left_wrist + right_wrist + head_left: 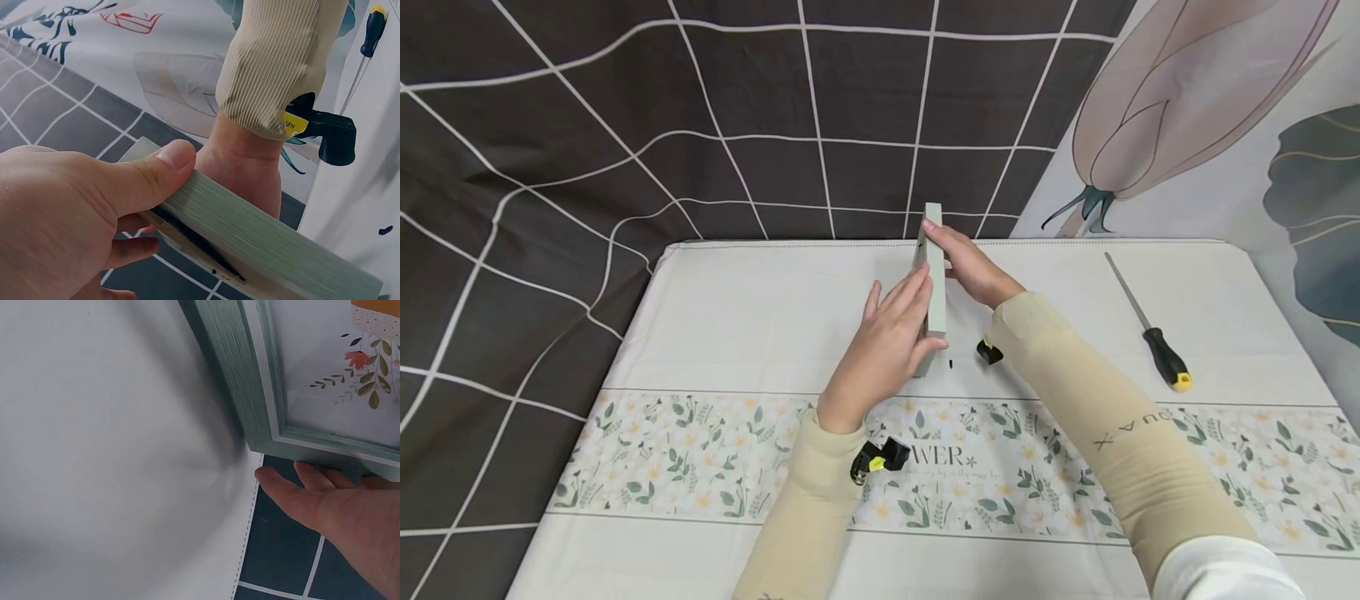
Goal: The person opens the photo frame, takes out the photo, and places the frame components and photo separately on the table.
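A pale green picture frame [936,283] stands on edge on the table, held between both hands. My left hand [887,342] grips its near side, the thumb over the green edge and the fingers along the back. In the left wrist view, a dark gap [200,244] shows along the frame's back. My right hand [973,267] holds the far end, thumb on the upper edge. The right wrist view shows the frame's front with a floral print [369,369] inside, and the right hand's fingers [287,490] at its border.
A screwdriver [1163,354] with a black and yellow handle lies on the table to the right. One tiny black piece [951,364] lies near the frame. A flowered band [700,458] crosses the white tablecloth [760,317]; a dark gridded cloth [760,92] hangs behind.
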{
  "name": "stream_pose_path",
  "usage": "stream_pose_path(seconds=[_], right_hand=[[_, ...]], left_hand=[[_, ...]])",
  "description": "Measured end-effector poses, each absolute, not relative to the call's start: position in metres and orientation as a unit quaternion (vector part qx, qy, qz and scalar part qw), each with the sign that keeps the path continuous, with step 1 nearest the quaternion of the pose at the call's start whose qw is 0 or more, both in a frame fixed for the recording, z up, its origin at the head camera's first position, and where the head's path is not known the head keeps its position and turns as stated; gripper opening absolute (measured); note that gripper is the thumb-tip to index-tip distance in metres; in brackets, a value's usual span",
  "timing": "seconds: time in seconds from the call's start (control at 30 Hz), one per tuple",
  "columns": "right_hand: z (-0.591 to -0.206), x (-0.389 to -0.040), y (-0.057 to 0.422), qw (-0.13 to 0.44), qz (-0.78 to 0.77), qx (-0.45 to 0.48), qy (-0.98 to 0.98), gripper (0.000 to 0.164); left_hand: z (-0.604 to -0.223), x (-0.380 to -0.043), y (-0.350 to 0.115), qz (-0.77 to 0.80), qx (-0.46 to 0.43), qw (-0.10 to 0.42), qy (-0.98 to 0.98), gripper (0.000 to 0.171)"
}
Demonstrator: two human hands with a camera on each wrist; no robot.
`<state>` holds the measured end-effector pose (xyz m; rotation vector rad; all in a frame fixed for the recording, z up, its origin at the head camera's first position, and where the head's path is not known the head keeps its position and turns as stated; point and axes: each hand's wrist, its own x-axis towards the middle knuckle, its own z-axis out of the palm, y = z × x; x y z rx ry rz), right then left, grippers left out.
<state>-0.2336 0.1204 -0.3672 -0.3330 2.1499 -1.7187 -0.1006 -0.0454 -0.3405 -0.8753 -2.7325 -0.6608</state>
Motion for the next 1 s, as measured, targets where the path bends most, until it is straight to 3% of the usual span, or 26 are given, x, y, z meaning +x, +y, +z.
stream_pose_path(seconds=[0.63, 1.0], right_hand=[[-0.373, -0.233, 0.132, 0.194, -0.627, -0.107, 0.747, 0.073], [-0.377, -0.226, 0.142, 0.128, -0.637, -0.095, 0.754, 0.070]], left_hand=[[-0.348, -0.100, -0.032, -0.212, -0.302, 0.102, -0.924, 0.075], [-0.357, -0.106, -0.030, -0.242, -0.276, 0.085, -0.926, 0.090]])
